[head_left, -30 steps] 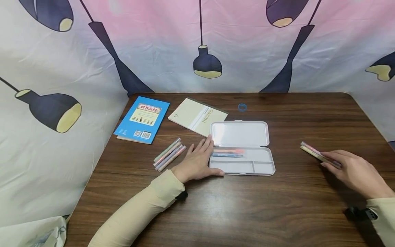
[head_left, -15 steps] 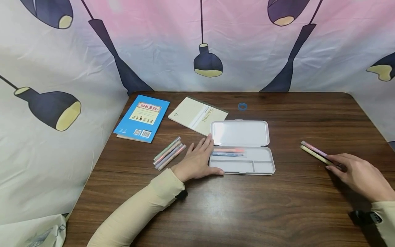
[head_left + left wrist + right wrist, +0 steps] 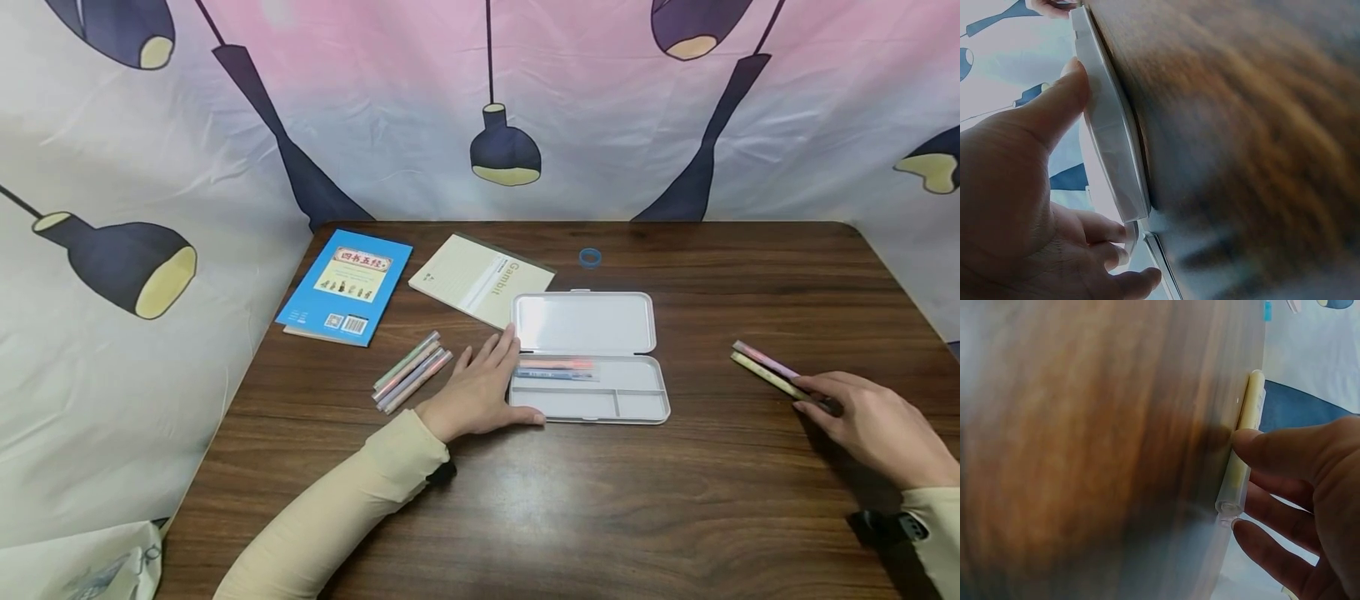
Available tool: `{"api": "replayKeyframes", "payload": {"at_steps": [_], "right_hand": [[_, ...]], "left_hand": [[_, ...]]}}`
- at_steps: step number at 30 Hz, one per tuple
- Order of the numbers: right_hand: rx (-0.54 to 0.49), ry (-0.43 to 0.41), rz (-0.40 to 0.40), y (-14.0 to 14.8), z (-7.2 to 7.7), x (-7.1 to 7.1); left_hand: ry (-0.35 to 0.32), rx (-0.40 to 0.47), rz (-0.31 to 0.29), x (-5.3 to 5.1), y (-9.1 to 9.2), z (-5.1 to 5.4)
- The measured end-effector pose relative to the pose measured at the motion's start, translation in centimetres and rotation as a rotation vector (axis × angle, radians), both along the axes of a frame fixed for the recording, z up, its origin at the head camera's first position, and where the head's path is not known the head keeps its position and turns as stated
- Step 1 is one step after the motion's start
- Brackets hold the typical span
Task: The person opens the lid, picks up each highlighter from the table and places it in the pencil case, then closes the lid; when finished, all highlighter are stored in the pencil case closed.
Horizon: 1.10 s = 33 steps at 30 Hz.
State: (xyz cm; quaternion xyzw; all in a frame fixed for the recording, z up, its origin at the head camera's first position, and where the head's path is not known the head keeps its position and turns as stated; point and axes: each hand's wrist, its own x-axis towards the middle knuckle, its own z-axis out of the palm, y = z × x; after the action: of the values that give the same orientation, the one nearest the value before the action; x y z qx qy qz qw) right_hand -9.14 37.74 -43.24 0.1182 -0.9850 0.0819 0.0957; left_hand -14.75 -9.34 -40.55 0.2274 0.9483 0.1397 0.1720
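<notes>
One pink pen [image 3: 767, 359] and one yellow pen [image 3: 768, 377] lie side by side, near ends tucked into the right hand [image 3: 873, 429], low on the counter [image 3: 675, 517]. Thumb on the yellow barrel, fingers opposite, and that's a pinch! Across to the left hand [image 3: 483, 392]: fingers spread, reaching along the left edge of the open pencil case [image 3: 641, 407], thumb set wide against its front wall. Just beside those fingertips, an orange pen [image 3: 562, 365] and a blue pen [image 3: 555, 376] lie in the rear compartment.
</notes>
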Motion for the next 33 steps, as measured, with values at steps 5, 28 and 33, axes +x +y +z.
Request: {"api": "replayKeyframes", "payload": {"at_steps": [5, 28, 33], "right_hand": [[0.0, -0.017, -0.007, -0.15, 0.09, -0.12], [0.005, -0.02, 0.009, -0.1, -0.05, -0.28], [0.0, -0.015, 0.015, -0.15, -0.05, -0.31]], "left_hand": [[0.0, -0.007, 0.005, -0.05, 0.05, -0.12], [-0.006, -0.007, 0.004, 0.03, 0.06, -0.03], [0.001, -0.007, 0.001, -0.01, 0.04, -0.05]]}}
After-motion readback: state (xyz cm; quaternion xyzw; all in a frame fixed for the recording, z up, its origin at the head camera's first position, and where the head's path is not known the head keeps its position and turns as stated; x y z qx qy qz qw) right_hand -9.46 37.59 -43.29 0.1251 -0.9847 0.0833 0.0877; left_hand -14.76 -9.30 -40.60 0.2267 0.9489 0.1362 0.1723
